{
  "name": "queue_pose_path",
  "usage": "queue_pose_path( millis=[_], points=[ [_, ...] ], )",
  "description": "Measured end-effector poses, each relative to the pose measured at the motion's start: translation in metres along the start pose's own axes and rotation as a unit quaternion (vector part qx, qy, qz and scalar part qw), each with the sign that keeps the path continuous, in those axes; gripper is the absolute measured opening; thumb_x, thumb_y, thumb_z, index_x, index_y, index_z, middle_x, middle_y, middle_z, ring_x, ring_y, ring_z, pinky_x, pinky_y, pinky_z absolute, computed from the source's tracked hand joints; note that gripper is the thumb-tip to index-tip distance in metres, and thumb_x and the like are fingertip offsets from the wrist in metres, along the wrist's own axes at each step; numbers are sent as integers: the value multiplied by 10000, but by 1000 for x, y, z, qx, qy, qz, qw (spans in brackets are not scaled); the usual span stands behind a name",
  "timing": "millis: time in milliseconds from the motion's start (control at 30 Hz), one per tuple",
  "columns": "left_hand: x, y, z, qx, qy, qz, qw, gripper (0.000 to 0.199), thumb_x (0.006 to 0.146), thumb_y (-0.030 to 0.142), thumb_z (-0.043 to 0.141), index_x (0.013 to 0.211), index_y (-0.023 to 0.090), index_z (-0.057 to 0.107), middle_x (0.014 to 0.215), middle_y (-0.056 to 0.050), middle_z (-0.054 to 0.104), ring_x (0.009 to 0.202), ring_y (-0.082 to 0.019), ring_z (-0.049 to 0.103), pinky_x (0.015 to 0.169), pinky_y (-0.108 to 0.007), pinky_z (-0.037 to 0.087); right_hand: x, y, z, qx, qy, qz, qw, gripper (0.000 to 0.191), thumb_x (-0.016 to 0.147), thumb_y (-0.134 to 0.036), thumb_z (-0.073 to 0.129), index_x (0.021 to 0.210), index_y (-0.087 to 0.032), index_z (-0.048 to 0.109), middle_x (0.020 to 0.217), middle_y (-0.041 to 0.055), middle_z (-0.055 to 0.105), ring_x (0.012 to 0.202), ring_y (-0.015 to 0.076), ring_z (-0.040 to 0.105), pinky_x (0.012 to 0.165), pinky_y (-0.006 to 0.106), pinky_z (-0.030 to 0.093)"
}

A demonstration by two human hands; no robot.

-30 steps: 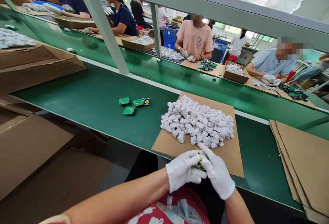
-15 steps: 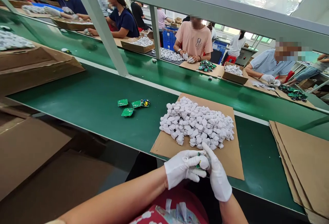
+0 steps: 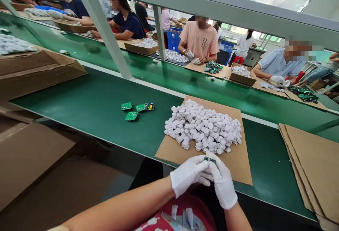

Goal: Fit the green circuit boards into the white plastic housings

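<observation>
My left hand (image 3: 189,174) and my right hand (image 3: 224,181), both in white gloves, meet at the bench's near edge. Between them they grip a small green circuit board (image 3: 210,159), mostly hidden by the fingers; only its top edge with small parts shows. Whether a white piece is held with it, I cannot tell. Just beyond my fingers is a heap of small white plastic pieces (image 3: 203,126) on a flat cardboard sheet (image 3: 172,149). Several green circuit boards (image 3: 131,116) lie on the green bench, left of the heap.
A conveyor belt (image 3: 169,77) runs behind the bench, under a grey metal frame (image 3: 108,36). Stacked cardboard sheets (image 3: 309,164) lie at the right, and a cardboard box (image 3: 39,75) of white pieces stands at the left. Across the belt, several people handle similar parts.
My hands have drawn closer together and my right fingers now wrap over the board. The round white piece seen between the hands is now out of sight. Small items on the belt shifted left.
</observation>
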State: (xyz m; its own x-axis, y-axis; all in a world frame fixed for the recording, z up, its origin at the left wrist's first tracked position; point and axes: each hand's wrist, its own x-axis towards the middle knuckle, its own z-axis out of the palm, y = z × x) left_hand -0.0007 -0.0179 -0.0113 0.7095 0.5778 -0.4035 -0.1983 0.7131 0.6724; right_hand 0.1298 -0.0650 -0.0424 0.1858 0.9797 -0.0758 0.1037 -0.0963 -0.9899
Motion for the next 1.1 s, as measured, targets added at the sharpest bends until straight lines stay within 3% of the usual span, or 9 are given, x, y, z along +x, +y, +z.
queue_pose_path(
  millis=[100, 233, 333, 400, 500, 600, 700, 867, 1100],
  points=[
    [1, -3, -3, -22, -5, 5, 1000, 414, 632, 490, 695, 807, 140, 560, 686, -23, 595, 617, -140, 620, 569, -238, 477, 0, 1, -1, -4, -20, -15, 1000, 487, 850, -512, 485, 1216, -205, 575, 1195, 83, 629, 1145, 235, 546, 993, 356, 418],
    [-1, 0, 0, 58, -1, 23, 998, 291, 700, 408, 637, 774, 133, 580, 677, -34, 619, 604, -122, 597, 591, -236, 475, -1, 1, 1, -56, -3, -30, 998, 452, 821, -472, 561, 1192, -216, 586, 1133, 84, 663, 1092, 243, 582, 977, 359, 427],
    [-2, 1, 1, 73, 4, 21, 997, 299, 702, 400, 645, 817, 129, 592, 711, -48, 639, 629, -136, 612, 584, -230, 466, -2, 2, 0, 1, -33, -19, 999, 437, 846, -489, 513, 1182, -221, 594, 1184, 81, 636, 1109, 243, 571, 986, 373, 421],
    [-2, 0, -2, 41, -4, 20, 999, 351, 684, 419, 677, 866, 132, 591, 737, -51, 641, 645, -151, 629, 584, -238, 470, -2, 4, -2, 64, -51, -21, 996, 488, 856, -529, 466, 1225, -224, 564, 1254, 81, 588, 1174, 248, 521, 1013, 395, 396],
    [-1, -3, -9, -51, -21, 0, 998, 418, 675, 476, 684, 889, 133, 579, 757, -61, 640, 663, -191, 656, 588, -276, 490, -3, 6, -4, 73, -23, -6, 997, 501, 837, -524, 506, 1236, -226, 560, 1282, 83, 565, 1211, 252, 483, 1043, 412, 358],
    [-1, -7, -13, -120, -36, -32, 992, 371, 723, 447, 652, 881, 118, 582, 764, -77, 641, 683, -208, 667, 600, -289, 498, -5, 4, -3, 58, -7, 17, 998, 469, 827, -497, 538, 1202, -220, 591, 1242, 86, 597, 1173, 251, 521, 1010, 398, 404],
    [-1, -8, -13, -125, -30, -25, 991, 305, 702, 384, 695, 794, 116, 583, 713, -48, 619, 634, -159, 646, 560, -234, 475, -5, 1, -1, 51, -9, 9, 999, 472, 821, -507, 536, 1180, -209, 609, 1192, 89, 631, 1124, 249, 563, 956, 369, 461],
    [-2, -1, -7, -29, -23, -12, 999, 398, 622, 480, 724, 678, 120, 564, 665, -42, 610, 574, -117, 599, 519, -198, 449, -6, -3, 0, -20, 6, -9, 1000, 426, 826, -464, 545, 1160, -212, 621, 1130, 76, 668, 1056, 234, 613, 890, 322, 508],
    [-1, 14, -11, 189, -62, 14, 980, 473, 693, 581, 582, 747, 113, 614, 742, -82, 657, 648, -130, 603, 556, -202, 439, -9, 3, -3, -68, 40, -35, 996, 372, 818, -416, 572, 1126, -218, 643, 1139, 70, 664, 1057, 237, 614, 898, 322, 505]
  ],
)
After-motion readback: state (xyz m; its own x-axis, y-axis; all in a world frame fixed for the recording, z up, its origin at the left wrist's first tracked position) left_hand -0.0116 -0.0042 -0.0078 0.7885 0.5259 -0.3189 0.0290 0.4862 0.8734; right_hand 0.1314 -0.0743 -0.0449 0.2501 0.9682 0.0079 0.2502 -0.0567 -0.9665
